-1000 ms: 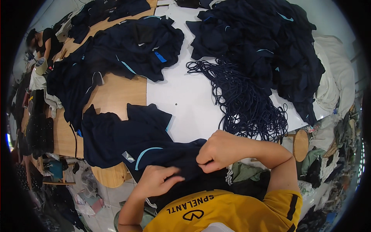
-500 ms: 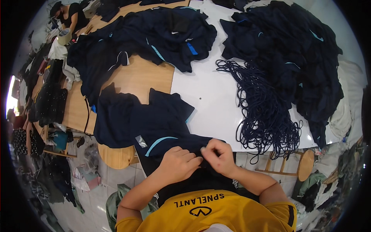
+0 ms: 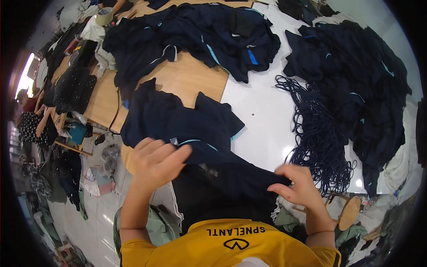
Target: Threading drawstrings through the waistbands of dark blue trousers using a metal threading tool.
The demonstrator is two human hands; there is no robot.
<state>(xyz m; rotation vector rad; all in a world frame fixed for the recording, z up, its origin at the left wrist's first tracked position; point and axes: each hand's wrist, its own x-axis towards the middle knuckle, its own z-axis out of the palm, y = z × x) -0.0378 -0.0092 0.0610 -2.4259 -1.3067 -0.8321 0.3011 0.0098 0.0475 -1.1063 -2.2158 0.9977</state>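
A navy garment (image 3: 178, 120) with pale-blue trim lies partly on the table, and its near edge is pulled taut over my lap. My left hand (image 3: 158, 162) is closed on that edge at the left, near the trim. On the right, my right hand (image 3: 296, 183) pinches the other end of the stretched cloth between thumb and fingers. The fabric under my curled fingers is hidden. Beyond my right hand lies a tangled heap of navy cords (image 3: 316, 138).
Navy garments are heaped at the far side (image 3: 187, 35) and at the right (image 3: 356, 75). The table joins a wooden top (image 3: 187, 73) to a white top (image 3: 253, 133). A tape roll (image 3: 104, 17) stands far left. A round wooden stool (image 3: 350, 212) is at the lower right. Other people work at the left.
My hands have moved from close together to wide apart, stretching the garment's near edge between them. The left hand rose and went left; the right went right. The whole view has shifted.
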